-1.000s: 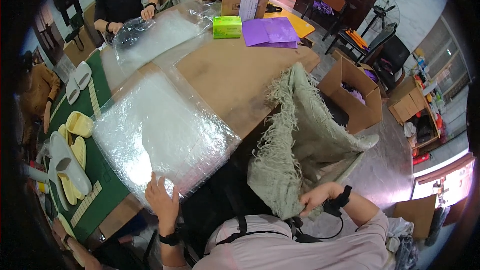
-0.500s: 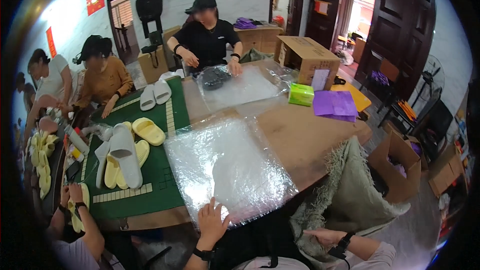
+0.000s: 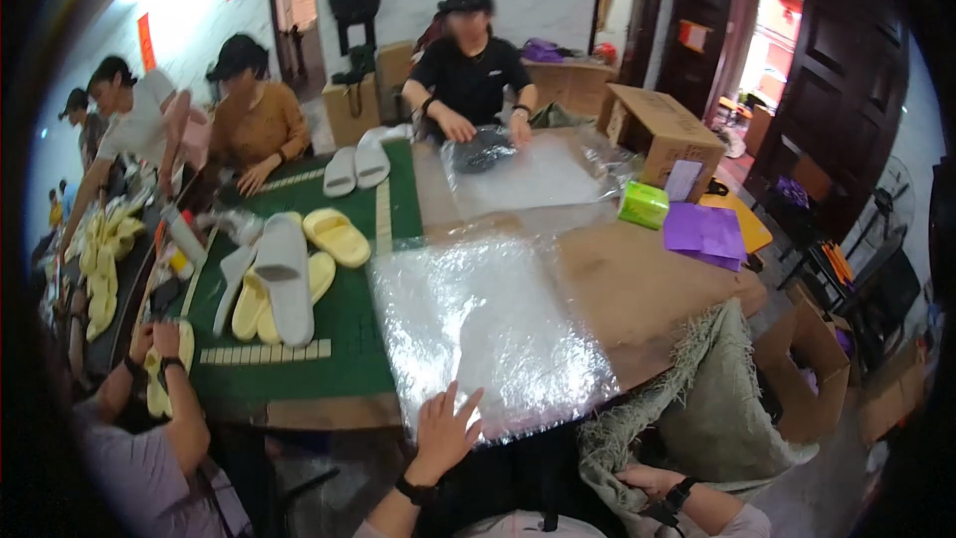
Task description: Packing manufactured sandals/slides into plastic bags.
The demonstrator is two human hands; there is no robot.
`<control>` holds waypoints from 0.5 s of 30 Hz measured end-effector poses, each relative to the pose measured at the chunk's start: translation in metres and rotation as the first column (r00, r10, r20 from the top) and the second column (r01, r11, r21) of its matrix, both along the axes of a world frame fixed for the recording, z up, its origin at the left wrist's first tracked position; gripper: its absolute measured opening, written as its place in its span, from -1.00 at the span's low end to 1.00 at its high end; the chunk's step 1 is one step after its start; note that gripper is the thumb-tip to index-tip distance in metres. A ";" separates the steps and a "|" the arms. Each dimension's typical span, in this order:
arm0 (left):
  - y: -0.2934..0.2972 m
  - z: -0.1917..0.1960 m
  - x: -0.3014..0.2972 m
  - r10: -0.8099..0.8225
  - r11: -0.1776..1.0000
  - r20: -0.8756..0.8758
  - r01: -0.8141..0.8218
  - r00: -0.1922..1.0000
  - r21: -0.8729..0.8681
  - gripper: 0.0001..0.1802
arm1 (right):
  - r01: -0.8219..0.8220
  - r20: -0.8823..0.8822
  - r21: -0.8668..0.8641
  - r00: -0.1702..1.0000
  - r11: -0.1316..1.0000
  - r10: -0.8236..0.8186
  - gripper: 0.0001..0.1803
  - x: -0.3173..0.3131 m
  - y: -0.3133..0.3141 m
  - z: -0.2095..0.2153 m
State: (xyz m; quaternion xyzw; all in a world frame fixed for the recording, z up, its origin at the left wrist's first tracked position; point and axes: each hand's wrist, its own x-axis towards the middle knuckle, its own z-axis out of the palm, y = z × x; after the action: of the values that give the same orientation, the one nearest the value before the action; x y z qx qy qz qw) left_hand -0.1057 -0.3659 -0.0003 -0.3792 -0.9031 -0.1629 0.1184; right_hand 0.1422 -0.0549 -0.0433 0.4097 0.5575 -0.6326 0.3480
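Observation:
My left hand (image 3: 445, 431) lies with fingers spread on the near edge of a stack of clear plastic bags (image 3: 488, 324), which shines in the light on the table. My right hand (image 3: 652, 481) is low at the mouth of a frayed grey-green woven sack (image 3: 712, 389) beside the table's near right edge. Its fingers are partly hidden by the sack's folds, so I cannot make out whether they grip anything. Left of the bags, grey slippers (image 3: 285, 284) and yellow slippers (image 3: 337, 237) lie on a green mat (image 3: 349, 369).
Across the table a person (image 3: 473, 70) handles a dark item in clear plastic. Other people stand along the left, one holding a yellow slipper (image 3: 159, 379). A cardboard box (image 3: 662, 134), a green pack (image 3: 643, 204) and a purple bag (image 3: 703, 230) stand at the far right.
The view has swung left, so the table appears further right. My left hand remains spread on the plastic bags. My right hand has moved slightly further into the sack's folds.

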 end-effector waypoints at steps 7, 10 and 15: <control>0.013 0.009 -0.009 -0.058 0.997 -0.012 0.058 0.998 0.050 -0.44 | -0.415 0.063 0.497 0.893 0.762 0.445 -0.41 0.034 0.015 -0.051; 0.004 0.011 -0.002 0.024 1.000 -0.021 -0.024 0.999 0.012 -0.46 | -0.615 0.385 0.671 0.766 0.415 0.514 -0.16 -0.007 0.002 0.003; -0.001 0.010 0.004 0.052 0.999 -0.013 -0.052 0.999 0.005 -0.48 | -0.049 -0.093 0.970 0.829 0.237 0.551 -0.39 -0.050 -0.014 0.098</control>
State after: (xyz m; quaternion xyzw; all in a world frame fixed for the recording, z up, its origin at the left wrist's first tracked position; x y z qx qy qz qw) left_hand -0.1020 -0.3668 0.0096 -0.3565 -0.9114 -0.1593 0.1295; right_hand 0.0926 -0.0692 0.0547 0.2674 0.9478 -0.1715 0.0293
